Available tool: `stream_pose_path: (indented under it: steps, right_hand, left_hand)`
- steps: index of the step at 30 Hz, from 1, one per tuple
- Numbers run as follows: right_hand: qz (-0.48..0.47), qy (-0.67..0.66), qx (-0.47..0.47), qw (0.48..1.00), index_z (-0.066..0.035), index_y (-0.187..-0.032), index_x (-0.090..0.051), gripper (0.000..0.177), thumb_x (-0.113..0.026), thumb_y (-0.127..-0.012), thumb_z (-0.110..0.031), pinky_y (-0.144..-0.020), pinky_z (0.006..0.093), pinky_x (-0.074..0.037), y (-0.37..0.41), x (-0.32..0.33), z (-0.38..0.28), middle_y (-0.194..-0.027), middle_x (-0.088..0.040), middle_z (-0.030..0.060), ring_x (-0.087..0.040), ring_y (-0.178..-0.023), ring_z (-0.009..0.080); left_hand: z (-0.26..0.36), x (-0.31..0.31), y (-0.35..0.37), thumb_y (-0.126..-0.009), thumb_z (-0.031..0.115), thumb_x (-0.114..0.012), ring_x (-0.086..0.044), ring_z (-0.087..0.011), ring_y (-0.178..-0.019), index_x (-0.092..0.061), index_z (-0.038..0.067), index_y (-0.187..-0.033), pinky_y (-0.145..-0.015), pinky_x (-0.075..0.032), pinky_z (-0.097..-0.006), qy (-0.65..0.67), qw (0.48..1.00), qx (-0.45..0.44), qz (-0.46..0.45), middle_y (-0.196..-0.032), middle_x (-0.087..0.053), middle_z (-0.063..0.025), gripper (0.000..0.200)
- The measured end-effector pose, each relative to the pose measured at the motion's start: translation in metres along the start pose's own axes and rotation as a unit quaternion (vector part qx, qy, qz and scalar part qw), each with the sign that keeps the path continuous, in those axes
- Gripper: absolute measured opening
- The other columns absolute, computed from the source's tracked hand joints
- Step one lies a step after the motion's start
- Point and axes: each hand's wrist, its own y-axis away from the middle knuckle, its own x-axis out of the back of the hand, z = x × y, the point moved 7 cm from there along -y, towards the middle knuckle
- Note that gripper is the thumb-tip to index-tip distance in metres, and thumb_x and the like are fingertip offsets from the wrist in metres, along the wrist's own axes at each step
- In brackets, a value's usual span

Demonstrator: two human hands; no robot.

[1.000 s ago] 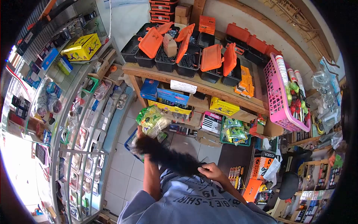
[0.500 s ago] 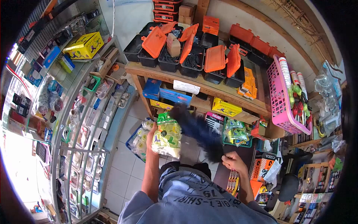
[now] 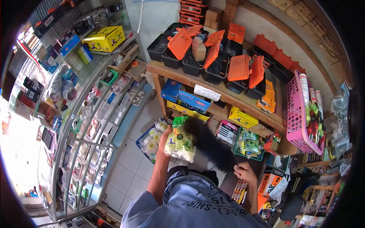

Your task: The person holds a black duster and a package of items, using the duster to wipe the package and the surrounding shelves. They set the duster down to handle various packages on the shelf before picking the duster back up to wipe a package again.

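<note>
My left hand (image 3: pixel 165 140) grips a clear plastic pack (image 3: pixel 180 145) by its left side, with a green top and yellowish printed contents. A dark feather duster (image 3: pixel 212 147) is in my right hand (image 3: pixel 245 172), whose fingers are wrapped round its near end. The duster slants up and left, and its fluffy tip overlaps the pack's upper right edge. Below the pack, on the tiled floor, stands a blue basket (image 3: pixel 139 146) of similar clear packs. A green basket (image 3: pixel 238 151) with more bagged goods lies right of the duster.
Ahead is a wooden bench (image 3: pixel 175 74) with black bins under orange lids (image 3: pixel 238 67). A pink basket (image 3: pixel 294 114) of tubes stands at its right end. Glass shelving (image 3: pixel 91 143) packed with goods runs along the left. Black-and-orange boxes (image 3: pixel 270 183) sit by my right arm.
The view has swung slightly, so the surroundings sit further right and lower. The duster's tip remains against the pack, and both hands keep their holds.
</note>
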Motion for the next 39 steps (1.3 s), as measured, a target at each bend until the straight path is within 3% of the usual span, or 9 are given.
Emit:
stream_pose_path:
  steps: [21,24,26,28,29,32,34,36,39]
  right_hand:
    - [-0.076,-0.015,-0.038,0.996,-0.005,-0.053,-0.044,0.043,-0.056,-0.093,-0.013,-0.038,0.025,-0.024,-0.01,0.003,-0.014,-0.047,-0.041,0.0002,-0.034,-0.039,0.0047]
    - [-0.08,-0.059,-0.023,0.995,-0.005,-0.054,-0.043,0.042,-0.058,-0.093,-0.013,-0.038,0.0236,-0.024,-0.018,0.003,0.0,-0.048,-0.042,0.0004,-0.033,-0.038,0.0046]
    - [0.048,-0.074,-0.085,0.992,-0.008,-0.053,-0.038,0.045,-0.061,-0.091,-0.015,-0.037,0.0259,-0.029,-0.021,0.007,-0.007,-0.044,-0.037,0.001,-0.035,-0.037,0.0073]
    - [0.004,-0.081,-0.094,0.992,-0.008,-0.054,-0.039,0.044,-0.061,-0.091,-0.016,-0.037,0.0258,-0.03,-0.023,0.008,-0.001,-0.045,-0.038,0.0011,-0.035,-0.037,0.0074]
    - [-0.07,-0.037,-0.069,0.994,-0.007,-0.056,-0.04,0.042,-0.06,-0.091,-0.015,-0.036,0.0246,-0.029,-0.024,0.002,-0.004,-0.047,-0.039,0.0009,-0.035,-0.037,0.0069]
    - [-0.137,-0.002,-0.039,0.99,-0.004,-0.058,-0.047,0.038,-0.058,-0.092,-0.016,-0.037,0.0238,-0.027,-0.028,-0.014,-0.013,-0.049,-0.044,0.0002,-0.037,-0.039,0.0057]
    - [0.005,-0.043,-0.101,0.994,-0.004,-0.054,-0.045,0.042,-0.058,-0.092,-0.016,-0.039,0.0245,-0.027,-0.034,-0.004,-0.014,-0.047,-0.043,0.0,-0.038,-0.039,0.006]
    - [-0.022,-0.042,-0.106,0.993,-0.005,-0.054,-0.046,0.041,-0.058,-0.092,-0.015,-0.039,0.0237,-0.027,-0.036,-0.001,-0.003,-0.047,-0.044,-0.0004,-0.038,-0.04,0.0057]
    - [-0.162,0.092,-0.041,0.982,-0.008,-0.06,-0.048,0.036,-0.057,-0.093,-0.018,-0.037,0.0225,-0.028,-0.04,-0.015,-0.006,-0.051,-0.046,-0.0004,-0.038,-0.04,0.005]
  left_hand:
    - [0.003,-0.005,0.011,-0.099,0.04,-0.038,-0.065,-0.0282,-0.094,-0.051,-0.002,-0.12,-0.085,-0.053,-0.0402,0.031,0.998,-0.025,0.048,-0.111,-0.063,-0.0168,0.049]
    - [0.006,-0.01,0.012,-0.1,0.04,-0.038,-0.064,-0.0281,-0.095,-0.05,-0.001,-0.124,-0.084,-0.053,-0.0415,0.082,0.991,-0.007,-0.101,-0.112,-0.063,-0.0162,0.048]
    - [0.009,0.008,0.014,-0.099,0.04,-0.038,-0.064,-0.0281,-0.094,-0.049,0.0,-0.125,-0.083,-0.054,-0.0424,0.019,0.999,-0.032,0.013,-0.113,-0.063,-0.0151,0.049]
    - [0.012,-0.019,0.021,-0.099,0.044,-0.037,-0.064,-0.0284,-0.095,-0.049,0.0,-0.126,-0.086,-0.053,-0.0415,0.116,0.975,-0.014,-0.188,-0.115,-0.062,-0.0145,0.053]
    - [0.017,-0.013,0.025,-0.097,0.05,-0.036,-0.063,-0.0289,-0.098,-0.047,0.0,-0.128,-0.09,-0.05,-0.0399,-0.018,0.993,-0.091,0.072,-0.118,-0.061,-0.0147,0.06]
    - [0.018,-0.011,0.029,-0.092,0.059,-0.038,-0.062,-0.0297,-0.102,-0.045,-0.001,-0.13,-0.094,-0.048,-0.0403,0.066,0.996,-0.067,0.012,-0.12,-0.059,-0.0176,0.071]
    - [0.02,-0.003,0.036,-0.091,0.061,-0.041,-0.064,-0.0289,-0.097,-0.051,-0.001,-0.123,-0.089,-0.051,-0.0413,0.063,0.997,-0.047,-0.013,-0.113,-0.063,-0.0175,0.071]
    - [0.025,0.008,0.041,-0.09,0.059,-0.045,-0.067,-0.0271,-0.088,-0.056,-0.001,-0.115,-0.079,-0.056,-0.0393,0.049,0.997,-0.064,-0.016,-0.104,-0.066,-0.0161,0.066]
    - [0.033,0.019,0.061,-0.091,0.04,-0.054,-0.068,-0.0218,-0.078,-0.06,0.001,-0.106,-0.067,-0.058,-0.0344,-0.032,0.983,-0.13,0.122,-0.095,-0.068,-0.0123,0.042]
